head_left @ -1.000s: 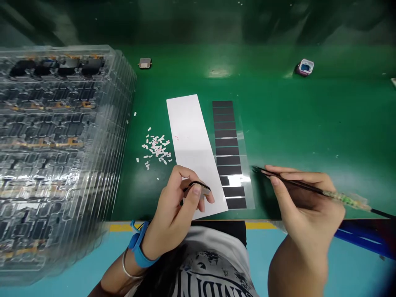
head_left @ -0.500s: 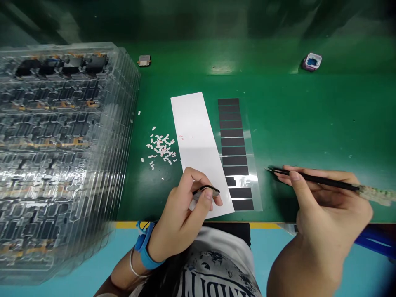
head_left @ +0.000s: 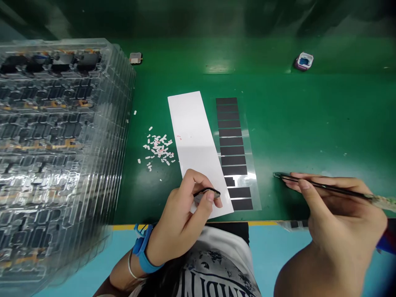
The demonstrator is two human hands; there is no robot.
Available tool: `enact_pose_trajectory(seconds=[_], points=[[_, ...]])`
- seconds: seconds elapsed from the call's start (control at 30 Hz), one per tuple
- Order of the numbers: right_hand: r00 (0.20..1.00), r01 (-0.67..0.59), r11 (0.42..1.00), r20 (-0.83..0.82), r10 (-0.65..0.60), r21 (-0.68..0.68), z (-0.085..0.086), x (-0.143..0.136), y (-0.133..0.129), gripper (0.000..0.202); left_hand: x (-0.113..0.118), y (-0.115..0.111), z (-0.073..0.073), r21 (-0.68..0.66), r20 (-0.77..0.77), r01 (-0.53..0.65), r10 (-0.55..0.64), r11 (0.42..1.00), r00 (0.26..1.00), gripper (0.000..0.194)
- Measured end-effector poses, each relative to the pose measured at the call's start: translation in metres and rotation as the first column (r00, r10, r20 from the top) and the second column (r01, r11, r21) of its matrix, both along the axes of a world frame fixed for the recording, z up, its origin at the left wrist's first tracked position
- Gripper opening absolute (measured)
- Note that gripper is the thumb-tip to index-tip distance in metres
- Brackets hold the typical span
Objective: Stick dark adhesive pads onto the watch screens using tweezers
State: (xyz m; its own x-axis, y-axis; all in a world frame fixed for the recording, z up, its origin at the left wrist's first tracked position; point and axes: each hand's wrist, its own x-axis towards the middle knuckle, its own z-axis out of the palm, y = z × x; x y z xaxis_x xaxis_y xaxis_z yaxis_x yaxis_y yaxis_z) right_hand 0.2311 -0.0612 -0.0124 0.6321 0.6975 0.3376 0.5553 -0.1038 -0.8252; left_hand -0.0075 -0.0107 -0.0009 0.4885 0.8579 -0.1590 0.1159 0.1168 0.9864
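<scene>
My left hand [head_left: 182,218] pinches a small flat dark-edged part [head_left: 206,193] over the near end of a white paper strip [head_left: 193,140]. Black tweezers [head_left: 321,187] are gripped in my right hand [head_left: 337,218], tips pointing left, a little right of a clear sheet carrying several black rectangular stickers [head_left: 232,150]. One sticker near the sheet's lower end is partly gone, leaving a bare patch. The tweezer tips hover just above the green mat and I cannot tell whether anything is between them.
A tall stack of clear plastic trays [head_left: 58,152] filled with small parts fills the left side. Several tiny white scraps [head_left: 156,148] lie left of the paper. A small grey part [head_left: 135,58] and a small blue-and-white pot [head_left: 303,61] sit far back on the green mat [head_left: 309,119].
My right hand with the tweezers has drifted right, away from the sticker sheet. My left hand keeps its pinch on the small part, hardly moving.
</scene>
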Motion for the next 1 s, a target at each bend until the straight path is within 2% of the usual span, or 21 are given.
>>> enact_pose_trajectory(seconds=[0.17,0.37,0.53,0.8,1.0], points=[[0.999,-0.016,1.0,-0.043,0.016,0.013,-0.004,0.003,0.001,0.005,0.0,0.0,0.0,0.026,-0.022,0.007,-0.006,1.0,1.0,0.008],[0.998,0.0,0.993,-0.063,0.008,0.116,-0.007,-0.002,0.003,0.007,0.001,0.001,0.002,0.024,-0.027,0.005,-0.004,1.0,1.0,0.01],[0.993,-0.026,0.988,-0.111,0.043,0.152,-0.01,0.001,0.002,0.018,0.001,0.0,0.001,0.021,-0.034,0.007,-0.006,1.0,0.999,0.011],[0.996,-0.068,0.984,-0.049,0.077,0.167,-0.01,0.003,0.003,0.016,0.001,0.001,0.001,0.02,-0.045,0.002,-0.001,1.0,0.999,0.011],[0.998,-0.027,0.987,-0.055,0.036,0.159,-0.011,0.004,0.002,0.018,0.001,0.001,0.002,0.021,-0.036,-0.005,0.005,1.0,0.999,0.011]])
